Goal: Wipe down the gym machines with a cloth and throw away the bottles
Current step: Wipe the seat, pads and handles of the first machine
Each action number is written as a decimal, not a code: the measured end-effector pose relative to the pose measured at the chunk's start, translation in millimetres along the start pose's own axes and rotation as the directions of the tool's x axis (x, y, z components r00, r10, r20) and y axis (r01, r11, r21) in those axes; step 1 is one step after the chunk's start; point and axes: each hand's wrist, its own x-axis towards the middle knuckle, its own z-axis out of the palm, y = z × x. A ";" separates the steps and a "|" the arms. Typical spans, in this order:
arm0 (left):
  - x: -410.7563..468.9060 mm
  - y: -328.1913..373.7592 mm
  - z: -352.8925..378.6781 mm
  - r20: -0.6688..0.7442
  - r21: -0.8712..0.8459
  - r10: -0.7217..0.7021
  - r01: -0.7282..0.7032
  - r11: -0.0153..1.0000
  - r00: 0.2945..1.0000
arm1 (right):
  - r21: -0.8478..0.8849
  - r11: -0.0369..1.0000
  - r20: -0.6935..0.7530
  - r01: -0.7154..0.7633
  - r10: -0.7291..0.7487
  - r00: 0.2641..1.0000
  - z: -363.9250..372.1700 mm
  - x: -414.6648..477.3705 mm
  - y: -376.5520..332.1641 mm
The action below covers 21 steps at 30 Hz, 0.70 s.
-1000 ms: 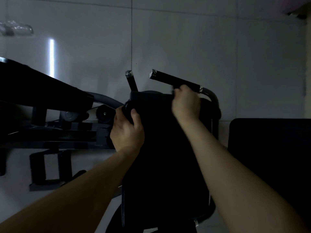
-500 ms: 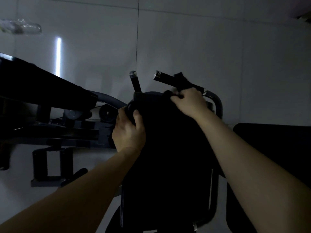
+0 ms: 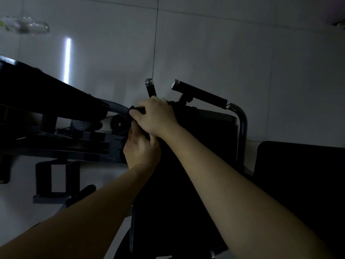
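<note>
Across comes the right hand (image 3: pixel 155 116): off the long right handle (image 3: pixel 200 95), where it was working half a second ago, and over to the left corner of the back pad (image 3: pixel 186 184). It now lies right on top of the left hand (image 3: pixel 141 148), which hasn't shifted. The right fingers are curled down over a dark cloth (image 3: pixel 133 109), and a wad of it pokes out just past the fingertips, so that grip is closed and loaded. Underneath, the left hand is wrapped on the pad's corner, thumb up, its other fingers hidden beneath the right wrist. It looks like a steadying hold, though the gloom makes the exact contact hard to read.

Now, what's next in line? I'd judge the short left handle (image 3: pixel 150 87). It stands just beyond the right knuckles, touching or all but touching them. Its long axis runs almost straight away from the person, chrome cap at the far end. The right hand, cloth already in it, is plainly the nearer one, and a slide forward along that axis would do it. A grey curved tube (image 3: pixel 117 107) also leads off leftward from the cloth's tip.

And the bottle (image 3: pixel 26 27)? Not yet dealt with. It's lying on its side on the tiled floor (image 3: pixel 242 53), far up and to the left, well apart from both hands, long axis across the view. Which end carries the cap, I cannot tell.
</note>
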 end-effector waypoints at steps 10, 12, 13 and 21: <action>0.5 3.7 -5.8 0.042 -0.106 -0.013 0.017 0.994 0.999 | -0.171 0.901 -0.090 -0.400 0.390 0.917 -59.3 -22.5 122.1; -0.7 2.7 -5.8 0.034 -0.087 -0.013 0.016 0.996 0.999 | -0.177 0.816 -0.141 -0.550 0.532 0.835 -70.9 -30.4 146.0; -1.5 2.0 -5.3 0.028 -0.082 -0.015 0.017 0.997 0.999 | -0.166 0.774 -0.188 -0.611 0.584 0.790 -72.1 -32.3 152.4; -1.0 -0.3 0.5 -0.036 -0.012 0.002 -0.002 1.000 0.999 | -0.147 0.970 -0.205 -0.195 0.163 0.965 -2.9 -7.4 28.7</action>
